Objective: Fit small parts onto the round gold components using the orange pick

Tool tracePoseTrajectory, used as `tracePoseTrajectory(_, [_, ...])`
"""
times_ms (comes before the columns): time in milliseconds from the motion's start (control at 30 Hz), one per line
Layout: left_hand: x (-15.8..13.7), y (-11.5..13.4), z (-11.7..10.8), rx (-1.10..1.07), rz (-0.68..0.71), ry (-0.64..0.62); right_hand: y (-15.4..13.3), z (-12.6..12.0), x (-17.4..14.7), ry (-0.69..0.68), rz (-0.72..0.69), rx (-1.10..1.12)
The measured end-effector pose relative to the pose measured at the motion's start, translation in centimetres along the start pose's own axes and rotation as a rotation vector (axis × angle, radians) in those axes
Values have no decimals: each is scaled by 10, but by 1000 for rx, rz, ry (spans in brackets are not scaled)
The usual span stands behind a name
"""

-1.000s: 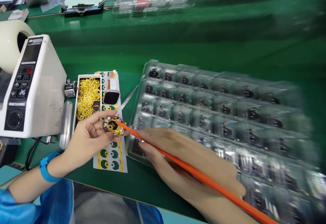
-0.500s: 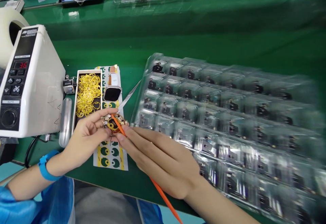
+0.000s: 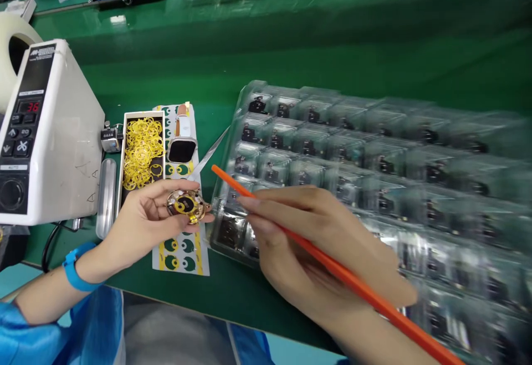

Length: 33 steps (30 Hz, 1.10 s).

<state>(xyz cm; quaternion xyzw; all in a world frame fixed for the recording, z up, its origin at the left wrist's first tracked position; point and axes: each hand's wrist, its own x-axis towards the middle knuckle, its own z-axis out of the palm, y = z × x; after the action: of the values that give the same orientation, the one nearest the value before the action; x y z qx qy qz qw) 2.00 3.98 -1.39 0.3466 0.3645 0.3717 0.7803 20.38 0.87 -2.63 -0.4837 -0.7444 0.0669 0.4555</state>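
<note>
On white machine [image 3: 50, 149], red readout "36" [image 3: 32, 107]

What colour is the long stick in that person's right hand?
Orange stick, held in the right hand; seen in the head view.

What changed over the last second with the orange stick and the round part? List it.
The right hand lifted the orange stick off the round part; its tip, which rested on the part's face before, now points up and to the right of it, over the clear tray. The left hand still holds the round part above the sticker sheet. The box of yellow rings has not moved.
</note>
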Motion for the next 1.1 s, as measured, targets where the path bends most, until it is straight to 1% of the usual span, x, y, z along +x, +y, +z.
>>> tracePoseTrajectory(100, [-2,3,1,27,7,-12,0,4,3,5,-89,6])
tracePoseTrajectory(167, [-5,3,0,77,20,-11,0,5,4,-11,-97,12])
tracePoseTrajectory(333, [-11,1,-2,159,29,-34,-2,4,0,-9,-80,42])
tracePoseTrajectory(467, [-13,0,0,154,-25,-21,-2,3,-3,-1,-50,31])
tracePoseTrajectory(533, [-13,0,2,165,-52,-31,0,4,-6,-24,-40,40])
tracePoseTrajectory(700, [-11,4,2,277,-83,-40,6,8,-14,-33,-33,70])
tracePoseTrajectory(933, [-10,6,3,212,-111,-26,5,7,-15,-80,-18,51])
tracePoseTrajectory(1100, [-7,9,4,196,-42,66,3,6,-14,-114,-15,27])
